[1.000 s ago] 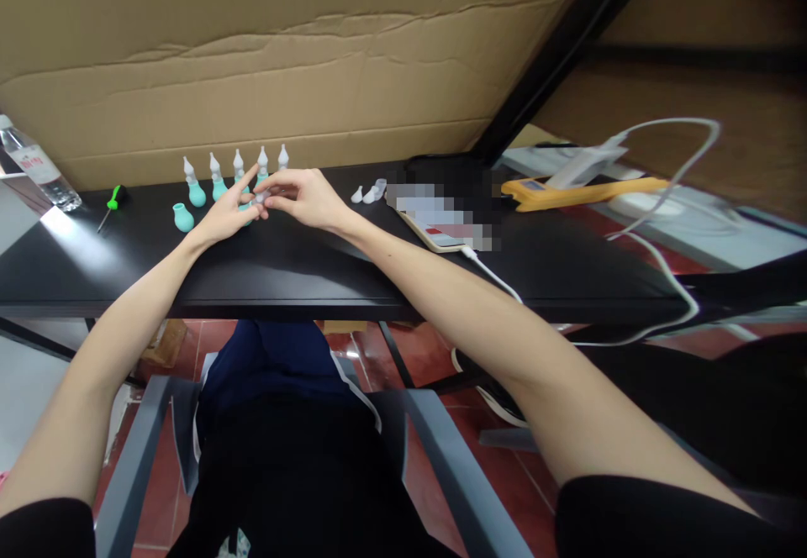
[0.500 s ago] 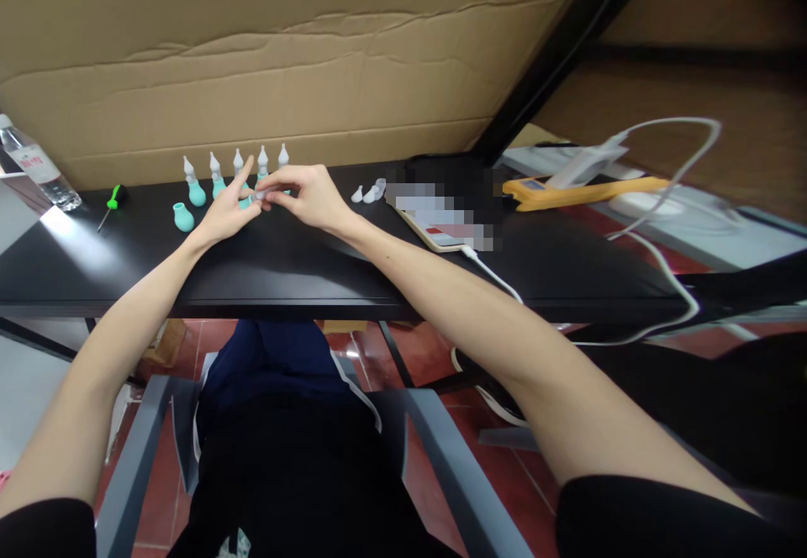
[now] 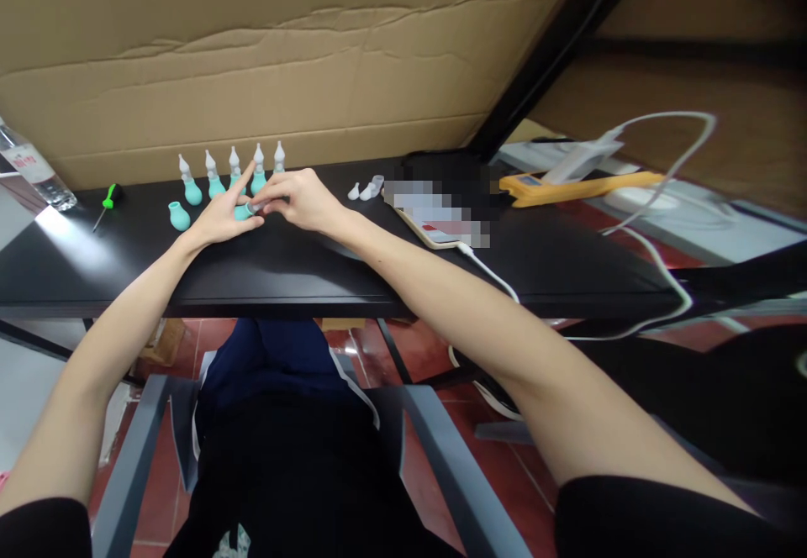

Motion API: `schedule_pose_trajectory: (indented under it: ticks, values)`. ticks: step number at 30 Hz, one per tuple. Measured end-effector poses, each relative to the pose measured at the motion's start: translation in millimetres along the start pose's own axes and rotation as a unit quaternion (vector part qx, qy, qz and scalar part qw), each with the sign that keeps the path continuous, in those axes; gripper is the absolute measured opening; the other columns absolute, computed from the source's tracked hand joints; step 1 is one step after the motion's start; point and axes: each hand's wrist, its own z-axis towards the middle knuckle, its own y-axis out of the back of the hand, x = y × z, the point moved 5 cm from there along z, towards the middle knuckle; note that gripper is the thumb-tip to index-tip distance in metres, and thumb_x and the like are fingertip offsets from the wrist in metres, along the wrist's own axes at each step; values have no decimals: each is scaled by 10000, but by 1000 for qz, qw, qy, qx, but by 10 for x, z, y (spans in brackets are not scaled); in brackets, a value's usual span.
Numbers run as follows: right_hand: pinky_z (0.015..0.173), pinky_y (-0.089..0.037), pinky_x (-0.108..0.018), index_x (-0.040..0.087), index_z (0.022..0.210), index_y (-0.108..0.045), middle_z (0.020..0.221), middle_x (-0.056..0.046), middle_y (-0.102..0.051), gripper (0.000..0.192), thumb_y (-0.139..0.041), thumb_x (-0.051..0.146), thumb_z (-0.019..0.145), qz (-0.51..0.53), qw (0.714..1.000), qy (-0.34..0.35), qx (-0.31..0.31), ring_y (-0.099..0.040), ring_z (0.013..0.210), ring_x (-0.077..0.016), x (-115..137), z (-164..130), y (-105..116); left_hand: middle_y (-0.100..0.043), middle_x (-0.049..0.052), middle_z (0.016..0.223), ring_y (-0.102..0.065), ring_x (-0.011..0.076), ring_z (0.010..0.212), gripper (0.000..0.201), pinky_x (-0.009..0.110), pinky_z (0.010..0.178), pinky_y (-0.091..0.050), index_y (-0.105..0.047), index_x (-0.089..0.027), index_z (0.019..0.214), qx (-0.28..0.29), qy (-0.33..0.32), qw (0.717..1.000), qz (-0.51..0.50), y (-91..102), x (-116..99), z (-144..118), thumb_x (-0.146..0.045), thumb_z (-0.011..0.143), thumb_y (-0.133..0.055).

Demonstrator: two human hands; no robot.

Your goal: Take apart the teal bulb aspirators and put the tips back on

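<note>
My left hand (image 3: 222, 215) is closed round a teal squeeze bulb (image 3: 243, 212), its index finger stretched out. My right hand (image 3: 301, 198) pinches a small whitish tip at the mouth of that bulb; my fingers hide most of the piece. Behind my hands stands a row of several teal bulbs with pale pointed nozzles, the leftmost assembled bulb (image 3: 192, 192) among them. A bare teal bulb (image 3: 180, 217) without a nozzle lies left of my left hand. To the right of my right hand are loose white nozzle parts (image 3: 366, 192).
A green-handled screwdriver (image 3: 111, 197) and a water bottle (image 3: 38, 168) are at the left. A phone (image 3: 435, 218) with a white charging cable (image 3: 492, 272) lies right of the parts. A yellow tool (image 3: 583, 190) is farther right. Cardboard (image 3: 283, 54) rises behind the black table (image 3: 303, 276).
The right hand's fingers have shifted slightly at the mouth of the held bulb, and more of the teal bulb shows. The whole view has moved a little.
</note>
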Motion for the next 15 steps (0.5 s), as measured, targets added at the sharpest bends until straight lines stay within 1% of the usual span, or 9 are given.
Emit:
schedule_pose_trajectory:
  ticks: [4,6,8,11,13,15]
  values:
    - [967,-708,-453,261,1083,-1001,1115,-95,-915,264,-750,188,1038,-7,1000,16,14,-837,929,-269,-36,7,-61,-936,113,1301,-878,334,1265,1098,485,1317,-587,-337,-154,1955,16,17,999,32,-18,-55,12,-422,1054,-904]
    - [942,-718,-444,252,1061,-993,1124,-101,-909,236,-761,207,1042,-7,999,16,27,-829,921,-267,-40,16,-89,-931,121,1307,-881,352,1264,1092,496,1295,-607,-347,-168,1955,19,13,999,33,-39,-66,22,-408,1046,-902]
    - [932,-725,-443,246,1045,-988,1133,-106,-911,195,-795,225,1029,-3,999,15,36,-833,927,-274,-36,29,-95,-922,130,1321,-879,372,1290,1092,506,1280,-623,-392,-197,1946,21,-1,999,24,-57,-72,29,-463,1033,-929]
    - [959,-726,-456,250,1016,-988,1112,-101,-922,150,-844,214,993,12,999,7,29,-853,920,-283,-47,41,-52,-912,158,1361,-874,380,1307,1111,511,1281,-628,-419,-201,1938,26,-10,999,19,-64,-67,26,-589,1038,-942]
    - [998,-716,-456,259,1002,-992,1075,-86,-931,154,-866,183,958,25,999,-10,21,-869,937,-286,-74,31,-13,-907,180,1385,-876,378,1298,1131,514,1289,-627,-414,-201,1944,23,-5,999,23,-52,-59,20,-652,1044,-930]
    - [1010,-706,-446,265,1040,-1002,1046,-68,-939,188,-883,168,932,40,998,-39,23,-880,959,-290,-113,6,7,-903,191,1396,-872,378,1320,1141,507,1301,-621,-411,-210,1951,19,-2,999,28,-37,-52,16,-685,1047,-919]
